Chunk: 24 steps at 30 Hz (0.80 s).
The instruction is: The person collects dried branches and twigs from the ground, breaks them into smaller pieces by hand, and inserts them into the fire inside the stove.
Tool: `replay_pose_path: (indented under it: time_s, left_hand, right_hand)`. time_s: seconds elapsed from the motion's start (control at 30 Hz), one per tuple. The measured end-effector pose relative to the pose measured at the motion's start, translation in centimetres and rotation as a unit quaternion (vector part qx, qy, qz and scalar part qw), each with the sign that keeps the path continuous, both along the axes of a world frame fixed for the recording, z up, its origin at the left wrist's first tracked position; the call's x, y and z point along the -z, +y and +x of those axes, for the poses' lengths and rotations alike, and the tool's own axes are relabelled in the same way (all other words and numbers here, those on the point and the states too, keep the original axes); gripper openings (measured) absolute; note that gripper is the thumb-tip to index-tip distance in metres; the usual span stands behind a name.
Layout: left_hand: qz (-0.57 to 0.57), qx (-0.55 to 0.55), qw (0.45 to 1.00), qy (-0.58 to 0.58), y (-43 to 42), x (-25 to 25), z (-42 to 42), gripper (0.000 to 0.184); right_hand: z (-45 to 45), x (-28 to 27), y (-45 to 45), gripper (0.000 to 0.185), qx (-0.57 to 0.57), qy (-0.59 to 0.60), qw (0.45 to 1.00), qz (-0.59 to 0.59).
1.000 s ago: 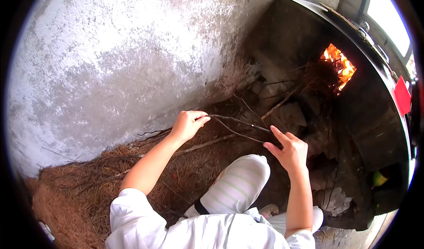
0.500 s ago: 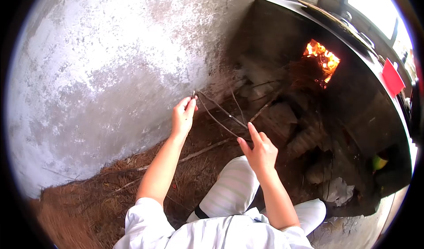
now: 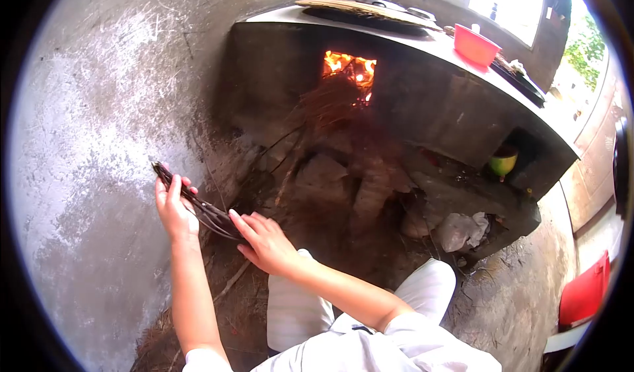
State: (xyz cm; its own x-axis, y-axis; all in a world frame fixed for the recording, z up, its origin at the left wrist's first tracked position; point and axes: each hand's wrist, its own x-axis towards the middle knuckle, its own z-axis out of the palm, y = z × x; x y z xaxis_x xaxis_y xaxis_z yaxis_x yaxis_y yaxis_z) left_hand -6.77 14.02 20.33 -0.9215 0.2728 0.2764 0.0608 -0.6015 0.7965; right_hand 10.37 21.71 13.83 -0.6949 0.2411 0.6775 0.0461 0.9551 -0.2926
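A bundle of thin dark twigs (image 3: 212, 217) slants down to the right in front of the wall. My left hand (image 3: 177, 208) is closed around its upper end, with the tips sticking out past the fingers. At the lower end, my right hand (image 3: 269, 245) grips the twigs between thumb and fingers, and its palm hides their ends. Beyond my hands, flames burn in the square opening (image 3: 350, 75) of a dark stove (image 3: 422, 101). Dry brushwood (image 3: 323, 111) hangs out below the fire.
A stick (image 3: 290, 170) leans near the stove's base among stones. On the stovetop lie a round woven lid (image 3: 363, 10) and a red basin (image 3: 475, 45). A green and yellow object (image 3: 503, 163) sits in a niche. A crumpled whitish bag (image 3: 462, 231) and a red bucket (image 3: 584, 289) are to the right.
The view has swung to the right. The twigs, spread and bent between my hands before, are now gathered into a narrow bundle. My hands now appear farther left and lower.
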Motion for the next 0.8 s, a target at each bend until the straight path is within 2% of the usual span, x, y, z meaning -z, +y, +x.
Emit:
replay_pose_path:
  time_s: [0.03, 0.07, 0.1, 0.2, 0.27, 0.3, 0.33, 0.4, 0.47, 0.57, 0.6, 0.63, 0.67, 0.7, 0.73, 0.77, 0.8]
  left_hand:
    - [0.003, 0.017, 1.000, 0.011, 0.3, -0.2, -0.4, 0.034]
    - [0.011, 0.035, 0.999, 0.018, 0.8, -0.4, -0.8, 0.033]
    - [0.017, 0.046, 0.999, 0.008, 1.3, -0.9, -0.7, 0.033]
    - [0.011, 0.087, 0.996, 0.023, 2.5, -1.1, -1.7, 0.041]
    - [-0.027, 0.087, 0.996, -0.006, 3.8, -3.0, 0.3, 0.053]
    - [-0.045, 0.126, 0.991, -0.003, 4.1, -2.8, 0.4, 0.064]
    - [-0.070, 0.124, 0.990, -0.007, 4.3, -2.8, 0.8, 0.061]
    - [-0.123, 0.136, 0.982, 0.035, 4.2, -1.0, 1.2, 0.057]
    - [-0.185, 0.140, 0.971, 0.056, 3.6, 2.0, 1.5, 0.045]
    - [-0.270, 0.172, 0.945, 0.066, 1.4, 9.7, 2.1, 0.035]
    - [-0.354, 0.187, 0.914, 0.071, -0.1, 12.1, 2.5, 0.030]
    - [-0.375, 0.191, 0.903, 0.082, -1.5, 16.5, 2.6, 0.027]
    - [-0.427, 0.214, 0.876, 0.065, -3.2, 18.6, 4.0, 0.023]
    - [-0.466, 0.243, 0.847, 0.079, -5.7, 24.3, 3.9, 0.026]
    - [-0.581, 0.243, 0.770, 0.101, -7.7, 26.2, 5.6, 0.027]
    - [-0.646, 0.292, 0.679, 0.190, -9.5, 28.9, 6.1, 0.031]
    - [-0.608, 0.253, 0.728, 0.190, -13.3, 36.3, 6.6, 0.026]
  right_hand:
    - [-0.1, 0.0, 0.6, 0.069, -0.114, -0.041, 0.983, -0.137]
    - [0.0, -0.1, 1.3, 0.068, -0.222, -0.079, 0.933, -0.272]
    - [0.3, -0.9, 1.7, 0.067, -0.226, -0.088, 0.929, -0.279]
    - [-0.3, -1.1, 3.4, 0.067, -0.221, -0.053, 0.937, -0.267]
    - [-0.5, -1.6, 4.4, 0.063, -0.191, 0.019, 0.946, -0.262]
    - [-0.8, -1.4, 5.4, 0.062, -0.153, 0.076, 0.956, -0.237]
    - [-1.0, -1.6, 6.6, 0.061, -0.115, 0.132, 0.962, -0.212]
    - [-0.3, -2.5, 9.5, 0.059, -0.063, 0.098, 0.872, -0.476]
    - [0.6, -3.0, 13.3, 0.058, 0.010, 0.109, 0.813, -0.571]
    - [0.9, -3.2, 18.6, 0.056, 0.081, 0.135, 0.786, -0.598]
    - [0.7, -3.5, 20.0, 0.054, 0.099, 0.150, 0.771, -0.611]
    - [0.4, -3.9, 21.6, 0.055, 0.116, 0.142, 0.765, -0.617]
    - [0.0, -4.4, 22.8, 0.056, 0.136, 0.129, 0.777, -0.601]
    - [-0.5, -4.7, 23.9, 0.057, 0.164, 0.121, 0.787, -0.582]
    - [-1.0, -4.7, 25.2, 0.056, 0.182, 0.112, 0.779, -0.589]
    - [-1.5, -4.6, 26.7, 0.058, 0.193, 0.114, 0.792, -0.569]
    - [-2.8, -3.9, 29.3, 0.055, 0.274, 0.109, 0.807, -0.512]
